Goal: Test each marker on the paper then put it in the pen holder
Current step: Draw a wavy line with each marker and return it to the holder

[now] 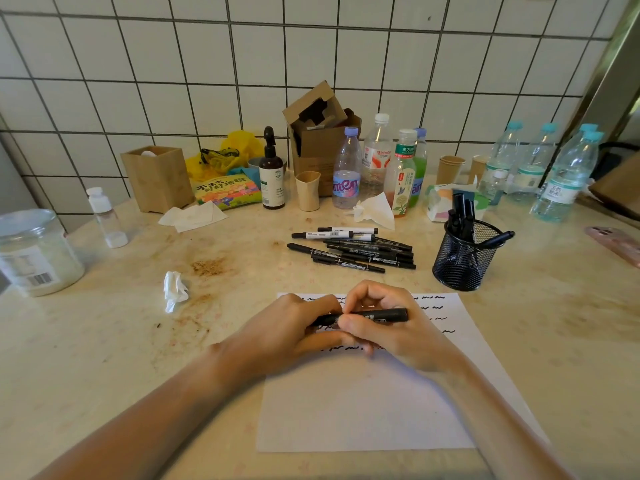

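Right now both my hands meet over the upper part of the paper (pixel 363 403), and a black marker (pixel 384 315) lies crosswise between them. My right hand (pixel 391 327) has its fingers (pixel 360 325) curled round the marker's barrel, thumb against it, while my left hand (pixel 287 330) grips the marker's other end, its fingers folded over that tip so I cannot tell whether a cap is on. Beneath and just beyond my fingers the paper carries rows of short black squiggles (pixel 434 308). Farther out past my fingers, a loose pile of markers (pixel 356 249) lies on the tabletop (pixel 104 341). Beyond my right hand and off to its outer side stands the black mesh pen holder (pixel 464 261), with several markers upright in it and one leaning over its rim.
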